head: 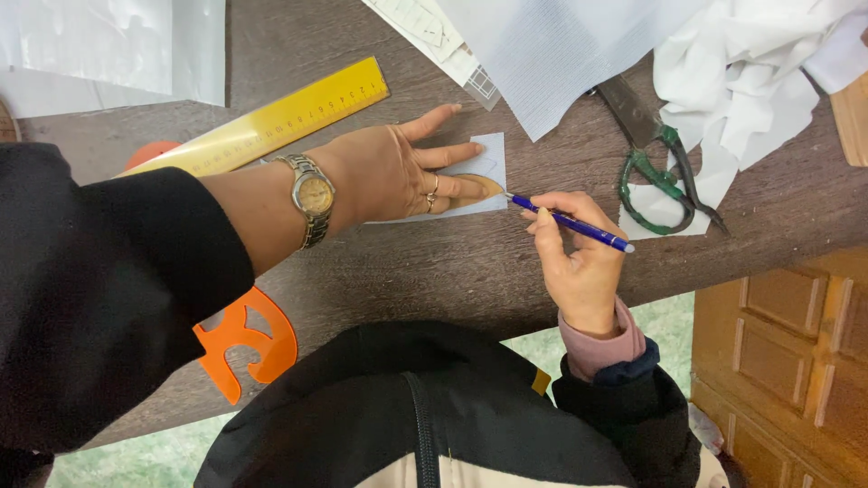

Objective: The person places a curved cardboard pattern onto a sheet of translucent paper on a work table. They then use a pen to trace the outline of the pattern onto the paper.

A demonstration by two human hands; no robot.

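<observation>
Head view, landmark: small pale paper piece (484, 176) on dark wooden table (380, 271).
Left hand (398, 172): laid flat over paper piece and a tan curved template (477, 187); fingers spread, pressing down; wristwatch (312, 197) on wrist.
Right hand (579, 262): just right of paper piece; thumb and fingers pinching blue pen (570, 221), tip touching right edge of paper piece beside template.
Step in hand: judged as tracing round template onto paper piece, at template's rounded end.
Next move: judged to call for steady downward pressure from left hand and pen tip kept tight against template edge; template shift the main risk.
Yellow ruler (271, 122): upper left of paper piece, slanted, partly under left forearm.
Orange curve stencil (244, 348): well below left of paper piece, at table edge.
Green-handled scissors (660, 163): right of paper piece, blades closed, resting on white fabric (741, 81).
White sheets (542, 54): above paper piece.
</observation>
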